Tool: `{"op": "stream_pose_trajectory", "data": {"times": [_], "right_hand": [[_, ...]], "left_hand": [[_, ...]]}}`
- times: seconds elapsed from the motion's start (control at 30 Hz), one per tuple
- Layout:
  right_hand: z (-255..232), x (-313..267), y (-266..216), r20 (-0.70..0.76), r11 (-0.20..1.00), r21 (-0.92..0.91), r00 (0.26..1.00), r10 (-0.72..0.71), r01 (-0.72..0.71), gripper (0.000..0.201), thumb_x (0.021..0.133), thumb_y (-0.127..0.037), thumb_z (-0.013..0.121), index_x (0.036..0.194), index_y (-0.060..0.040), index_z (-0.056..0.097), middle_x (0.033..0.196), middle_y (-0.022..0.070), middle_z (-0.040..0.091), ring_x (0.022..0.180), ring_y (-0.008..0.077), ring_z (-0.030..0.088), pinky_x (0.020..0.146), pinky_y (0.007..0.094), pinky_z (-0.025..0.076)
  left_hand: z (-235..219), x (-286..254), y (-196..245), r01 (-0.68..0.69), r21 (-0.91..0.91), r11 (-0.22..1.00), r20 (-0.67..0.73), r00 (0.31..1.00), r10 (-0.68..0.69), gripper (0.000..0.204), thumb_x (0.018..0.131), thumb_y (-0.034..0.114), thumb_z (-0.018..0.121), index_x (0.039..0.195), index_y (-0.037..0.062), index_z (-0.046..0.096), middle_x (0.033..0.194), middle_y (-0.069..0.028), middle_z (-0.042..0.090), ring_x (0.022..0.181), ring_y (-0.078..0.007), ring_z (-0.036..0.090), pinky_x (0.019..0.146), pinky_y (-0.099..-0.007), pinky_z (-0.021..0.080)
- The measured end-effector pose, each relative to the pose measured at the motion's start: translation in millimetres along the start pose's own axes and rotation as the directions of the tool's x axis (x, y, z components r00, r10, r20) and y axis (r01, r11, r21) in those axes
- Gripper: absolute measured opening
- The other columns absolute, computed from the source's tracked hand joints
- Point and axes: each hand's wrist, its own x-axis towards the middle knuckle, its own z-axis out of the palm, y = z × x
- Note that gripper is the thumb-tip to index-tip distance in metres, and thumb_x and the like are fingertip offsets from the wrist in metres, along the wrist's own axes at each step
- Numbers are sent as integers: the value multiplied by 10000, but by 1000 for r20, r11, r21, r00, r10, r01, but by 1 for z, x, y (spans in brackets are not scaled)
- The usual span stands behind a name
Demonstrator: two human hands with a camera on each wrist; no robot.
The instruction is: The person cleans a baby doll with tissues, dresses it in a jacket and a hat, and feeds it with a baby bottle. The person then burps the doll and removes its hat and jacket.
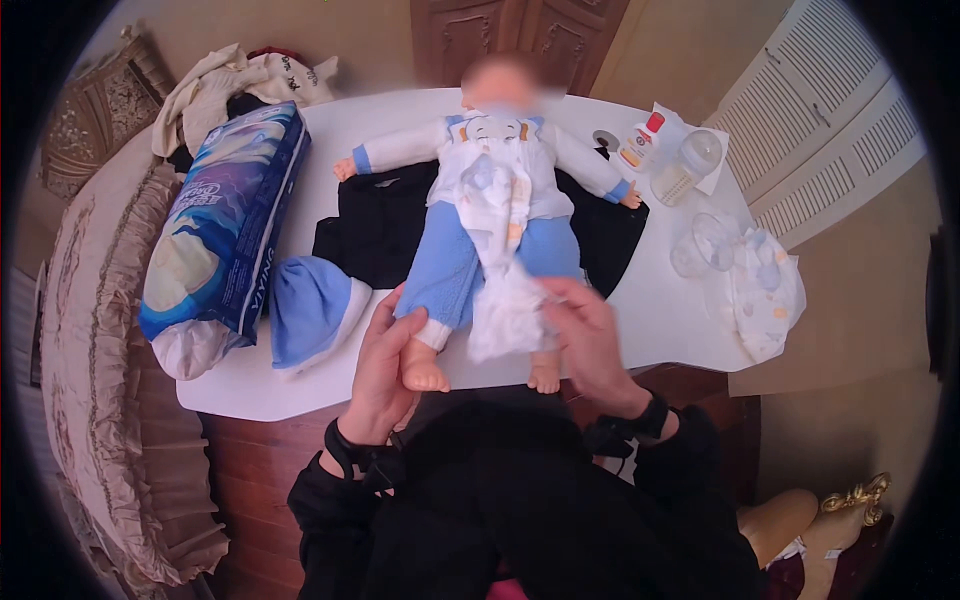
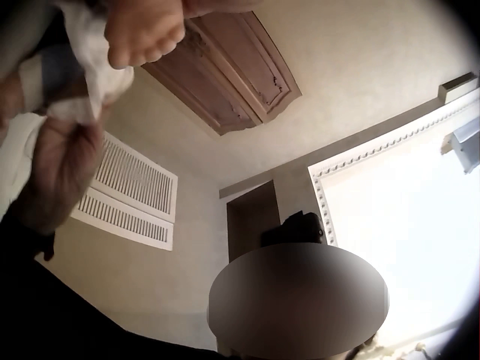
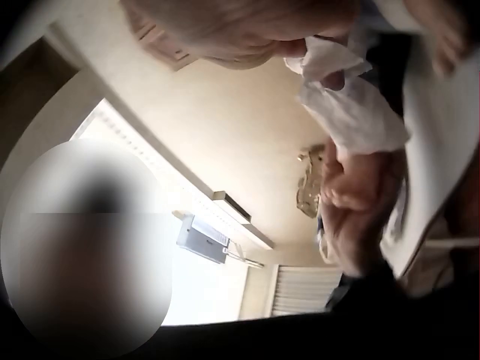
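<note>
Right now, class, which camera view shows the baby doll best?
The head view: it shows the baby doll lying on its back, from head to feet, though its head is blurred. The left wrist view shows mainly a foot up close; the right wrist view, mainly a foot at the left hand.

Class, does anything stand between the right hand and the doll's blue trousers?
Yes. A white, cloth-like item, pinched in the right hand, hides part of the doll's blue trousers in the head view. Nothing visible separates the left hand from the leg it holds.
</note>
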Motion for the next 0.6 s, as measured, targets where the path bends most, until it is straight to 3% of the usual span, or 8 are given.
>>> {"op": "stream_pose_trajectory", "data": {"times": [0.07,0.1,0.13,0.17,0.2,0.33,0.57,0.6], "right_hand": [[-17,0,-12,-151,800,-429,840,-521,420,296,880,63,431,1134,18,577,1131,126,597,1060,195,568,930,308,427],[-24,8,-19,-155,802,-428,840,-520,418,296,880,63,431,1134,18,577,1131,126,597,1060,195,568,930,308,427],[-32,22,-26,80,452,-694,684,-725,561,304,836,76,458,1104,8,585,1128,132,592,1047,242,565,911,324,438],[-38,33,-31,373,3,-800,501,-781,600,315,793,88,484,1074,-3,594,1125,138,586,1033,290,562,891,340,449],[-41,41,-29,462,-60,-794,535,-708,605,347,745,81,517,1074,-5,588,1196,172,547,1112,385,506,941,392,429],[-45,37,-5,551,-36,-755,603,-578,655,335,763,54,540,1091,-2,581,1252,162,519,1150,384,486,968,417,420],[-75,-10,9,603,-10,-702,587,-540,712,337,741,83,531,1056,-8,609,1182,152,573,1068,368,546,911,398,460],[-81,-8,4,531,54,-708,582,-615,704,327,753,85,521,1051,-10,616,1160,146,587,1032,352,566,893,389,468]], "left_hand": [[-7,5,-5,8,66,998,-6,1000,-8,518,882,168,561,1342,57,350,1219,-74,508,1094,-199,527,921,-351,440],[-11,7,-9,13,81,997,-7,1000,-13,521,877,155,571,1338,47,353,1219,-80,507,1098,-201,526,930,-351,434],[-13,9,-12,18,98,995,-7,1000,-17,524,872,142,580,1334,37,355,1219,-87,507,1102,-204,524,938,-350,428],[-14,11,-15,18,101,995,-4,1000,-18,524,872,142,580,1334,37,355,1219,-87,507,1102,-204,524,938,-350,428],[-15,12,-18,8,95,995,0,1000,-8,525,869,129,585,1332,31,357,1218,-93,506,1103,-206,524,943,-350,424],[-14,12,-21,-36,133,990,-11,999,38,519,867,109,587,1328,26,363,1214,-101,506,1107,-208,520,949,-349,420],[-4,6,-25,-120,327,937,-43,989,142,517,859,86,581,1330,28,374,1280,-106,475,1117,-197,509,959,-337,394],[3,1,-27,-329,613,718,-17,903,428,519,848,67,574,1327,27,379,1272,-104,477,1121,-192,494,938,-317,394]]}}
